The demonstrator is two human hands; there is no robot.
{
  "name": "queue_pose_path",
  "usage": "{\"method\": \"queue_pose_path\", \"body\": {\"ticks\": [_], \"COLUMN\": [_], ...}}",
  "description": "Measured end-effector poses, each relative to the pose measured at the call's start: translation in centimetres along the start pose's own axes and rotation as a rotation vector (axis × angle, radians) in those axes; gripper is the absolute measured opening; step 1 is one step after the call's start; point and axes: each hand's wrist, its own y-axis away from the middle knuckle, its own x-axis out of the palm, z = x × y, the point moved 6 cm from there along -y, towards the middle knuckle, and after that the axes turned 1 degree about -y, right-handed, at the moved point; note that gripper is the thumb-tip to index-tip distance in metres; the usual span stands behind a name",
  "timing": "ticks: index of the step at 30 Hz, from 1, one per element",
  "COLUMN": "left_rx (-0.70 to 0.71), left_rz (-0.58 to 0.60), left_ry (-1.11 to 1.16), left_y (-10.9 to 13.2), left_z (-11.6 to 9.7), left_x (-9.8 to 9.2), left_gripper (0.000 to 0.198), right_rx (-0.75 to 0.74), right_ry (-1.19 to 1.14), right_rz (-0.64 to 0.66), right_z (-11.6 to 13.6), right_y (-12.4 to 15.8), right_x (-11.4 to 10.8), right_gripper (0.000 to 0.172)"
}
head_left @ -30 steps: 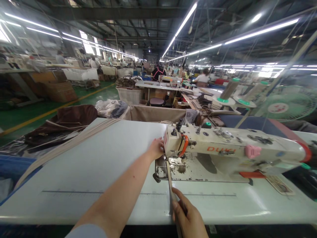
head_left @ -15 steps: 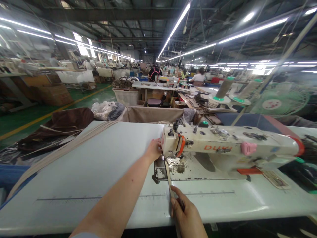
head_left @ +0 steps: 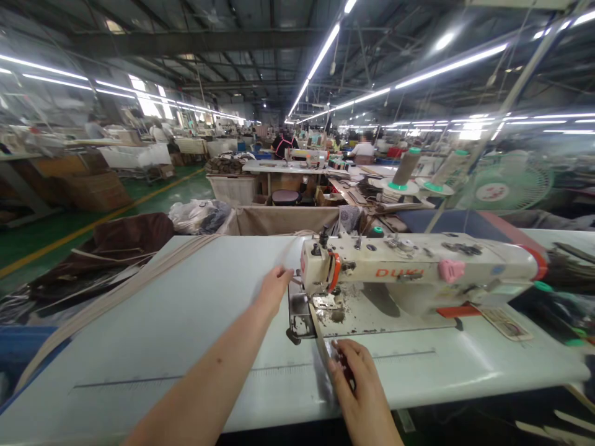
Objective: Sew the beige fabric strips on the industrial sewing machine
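Right hand (head_left: pixel 365 390) had the narrow tan strip (head_left: pixel 318 328) between thumb and fingers, near the front edge of the white table (head_left: pixel 199 328). Something dark sat inside the curled fingers; couldn't make out what. Strip ran from that hand up to the foot (head_left: pixel 325 301) of the sewing machine (head_left: pixel 409 269), lying over the worn metal plate (head_left: pixel 360 322) on the way.

Left hand (head_left: pixel 273 290) was out at the far side of the foot, fingertips just beside the machine's head, arm stretched across the table. Couldn't tell if those fingers were closed on anything; too small, slightly blurred.

Ruler marks (head_left: pixel 130 382) ran along the table, passing behind the left forearm. Pink clip (head_left: pixel 450 271) sat on the machine arm, orange guard (head_left: pixel 333 271) near the head. Bundle of long tan straps (head_left: pixel 121 288) lay along the table's left edge. Behind the machine: two thread cones (head_left: pixel 407 167), green fan (head_left: pixel 509 186) to their right, cloth-sided bin (head_left: pixel 286 220) past the table's far edge.
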Motion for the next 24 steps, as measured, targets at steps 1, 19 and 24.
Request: {"method": "queue_pose_path", "body": {"ticks": [1, 19, 24], "left_rx": [-0.012, 0.039, 0.095], "left_rz": [0.002, -0.059, -0.077], "left_ry": [0.049, -0.029, -0.078], "left_y": [0.5, 13.0, 15.5], "left_z": [0.0, -0.9, -1.1], "left_x": [-0.3, -7.5, -8.7], "left_gripper": [0.039, 0.044, 0.041], "right_rx": [-0.012, 0.440, 0.478], "right_ry": [-0.021, -0.556, -0.647], "right_rz": [0.001, 0.442, 0.488], "right_z": [0.5, 2.1, 3.8], "right_y": [-0.2, -3.3, -3.8], "right_x": [0.2, 9.6, 10.1], "right_gripper": [0.036, 0.072, 0.070]}}
